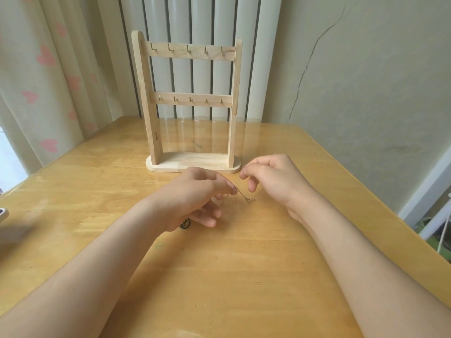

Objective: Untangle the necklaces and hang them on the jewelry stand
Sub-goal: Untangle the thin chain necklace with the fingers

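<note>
Patience is the whole game here imo. You've got the thin chain (238,185) pinched btwn thumb and forefinger of both hands, left hand (195,191) and right hand (268,176) close together, just above the table (244,276) in front of the jewelry stand (189,103). Don't yank it apart, just tease the strands w/ small pulls and let the slack loosen.

Chain is super fine, gold-ish, w/ a small pendant (249,199) dangling near the tabletop. There's a dark tangle (184,224) under your left palm, can't tell what exactly. Stand's hooks are all bare, so nothing hung yet.
</note>
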Demonstrator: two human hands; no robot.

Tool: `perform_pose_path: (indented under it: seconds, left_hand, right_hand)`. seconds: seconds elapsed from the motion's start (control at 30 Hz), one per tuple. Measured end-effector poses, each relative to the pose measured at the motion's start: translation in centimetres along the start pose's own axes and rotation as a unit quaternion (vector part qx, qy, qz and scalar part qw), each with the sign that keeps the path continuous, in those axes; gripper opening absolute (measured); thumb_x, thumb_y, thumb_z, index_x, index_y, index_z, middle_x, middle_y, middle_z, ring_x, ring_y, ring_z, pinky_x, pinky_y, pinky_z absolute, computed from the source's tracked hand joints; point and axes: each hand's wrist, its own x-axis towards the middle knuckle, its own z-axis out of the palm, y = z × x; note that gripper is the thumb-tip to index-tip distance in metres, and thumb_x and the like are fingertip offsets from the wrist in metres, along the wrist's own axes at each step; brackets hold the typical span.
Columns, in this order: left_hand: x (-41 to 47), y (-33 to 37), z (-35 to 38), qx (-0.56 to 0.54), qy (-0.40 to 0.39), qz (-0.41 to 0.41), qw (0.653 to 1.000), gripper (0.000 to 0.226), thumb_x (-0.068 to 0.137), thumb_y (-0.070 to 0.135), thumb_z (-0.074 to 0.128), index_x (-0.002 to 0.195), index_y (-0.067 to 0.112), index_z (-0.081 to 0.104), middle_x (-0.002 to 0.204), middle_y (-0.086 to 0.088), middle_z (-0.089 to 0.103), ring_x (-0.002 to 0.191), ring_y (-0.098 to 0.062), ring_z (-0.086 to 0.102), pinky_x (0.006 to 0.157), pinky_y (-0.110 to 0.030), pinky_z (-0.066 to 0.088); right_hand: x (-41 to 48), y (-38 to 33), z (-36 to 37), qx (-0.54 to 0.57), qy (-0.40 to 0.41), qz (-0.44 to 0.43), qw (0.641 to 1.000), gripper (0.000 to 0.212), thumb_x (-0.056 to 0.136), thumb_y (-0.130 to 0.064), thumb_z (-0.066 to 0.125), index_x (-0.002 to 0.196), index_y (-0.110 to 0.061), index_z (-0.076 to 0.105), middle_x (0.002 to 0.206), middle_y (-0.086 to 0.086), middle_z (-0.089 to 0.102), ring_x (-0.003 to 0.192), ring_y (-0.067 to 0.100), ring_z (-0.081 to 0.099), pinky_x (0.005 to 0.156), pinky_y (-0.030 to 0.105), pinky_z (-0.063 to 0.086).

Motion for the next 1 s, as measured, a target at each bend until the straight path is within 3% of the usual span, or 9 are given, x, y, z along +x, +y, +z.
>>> perform_pose_path:
  seconds: [0.1, 0.27, 0.47, 0.57, 0.67, 0.83, 1.0]
  left_hand:
    - [0.2, 0.0, 0.0, -0.003, 0.01, 0.018, 1.0, 0.019, 0.101, 0.024, 0.068, 0.1, 0.011, 0.082, 0.099, -0.007, 0.06, 0.066, -0.021, 0.064, 0.054, -0.03, 0.056]
    - [0.2, -0.2, -0.2, -0.013, 0.025, 0.035, 0.999, 0.02, 0.099, 0.02, 0.073, 0.102, 0.0, 0.075, 0.103, -0.004, 0.073, 0.066, -0.02, 0.064, 0.055, -0.03, 0.056]
    - [0.2, 0.0, -0.2, -0.011, 0.046, 0.047, 0.998, 0.014, 0.097, 0.019, 0.075, 0.099, 0.006, 0.076, 0.087, -0.001, 0.069, 0.065, -0.016, 0.065, 0.056, -0.03, 0.056]
    - [0.2, 0.0, -0.3, 0.003, 0.047, 0.053, 0.997, 0.011, 0.097, 0.021, 0.074, 0.092, 0.012, 0.073, 0.085, 0.0, 0.068, 0.065, -0.017, 0.062, 0.056, -0.03, 0.055]
    - [0.1, 0.1, -0.3, 0.007, 0.044, 0.057, 0.997, 0.01, 0.097, 0.018, 0.072, 0.093, 0.01, 0.073, 0.085, -0.001, 0.068, 0.064, -0.018, 0.062, 0.056, -0.03, 0.054]
    - [0.2, 0.1, -0.4, 0.023, 0.049, 0.063, 0.997, 0.018, 0.097, 0.017, 0.07, 0.097, -0.002, 0.071, 0.083, -0.002, 0.068, 0.062, -0.018, 0.06, 0.054, -0.029, 0.052]
    - [0.4, -0.1, -0.5, 0.05, 0.063, 0.077, 0.994, 0.026, 0.098, 0.022, 0.069, 0.096, -0.004, 0.066, 0.073, -0.004, 0.057, 0.059, -0.019, 0.051, 0.053, -0.03, 0.044]
  right_hand:
    - [-0.1, 0.0, 0.0, -0.004, 0.007, 0.009, 1.0, 0.018, 0.09, -0.023, 0.067, 0.08, -0.013, 0.079, 0.062, -0.001, 0.065, 0.078, 0.014, 0.058, 0.078, 0.033, 0.046]
    - [-0.3, -0.3, -0.3, -0.002, 0.017, 0.007, 1.0, 0.028, 0.089, -0.02, 0.064, 0.062, -0.017, 0.067, 0.059, 0.0, 0.064, 0.073, 0.01, 0.057, 0.076, 0.03, 0.045]
    - [-0.7, -0.7, -0.6, -0.003, -0.023, 0.004, 1.0, 0.031, 0.091, -0.027, 0.056, 0.064, -0.013, 0.065, 0.059, 0.007, 0.064, 0.073, 0.013, 0.057, 0.093, 0.029, 0.046]
    - [-1.0, -0.8, -0.6, -0.009, -0.057, 0.013, 0.998, 0.03, 0.092, -0.024, 0.054, 0.072, -0.006, 0.069, 0.059, 0.012, 0.067, 0.062, 0.02, 0.06, 0.08, 0.033, 0.052]
    - [-1.1, -0.8, -0.6, -0.031, -0.099, 0.031, 0.994, 0.027, 0.095, -0.016, 0.054, 0.084, 0.003, 0.071, 0.067, 0.014, 0.074, 0.049, 0.028, 0.063, 0.063, 0.028, 0.054]
    - [-1.4, -0.6, -0.1, -0.066, -0.101, -0.001, 0.993, 0.008, 0.096, -0.009, 0.066, 0.099, -0.011, 0.073, 0.088, 0.004, 0.08, 0.057, 0.027, 0.076, 0.048, 0.024, 0.047]
    - [-1.4, -0.6, -0.2, -0.043, -0.086, -0.029, 0.995, 0.015, 0.09, -0.008, 0.079, 0.099, -0.016, 0.072, 0.102, -0.004, 0.076, 0.056, 0.027, 0.076, 0.041, 0.024, 0.04]
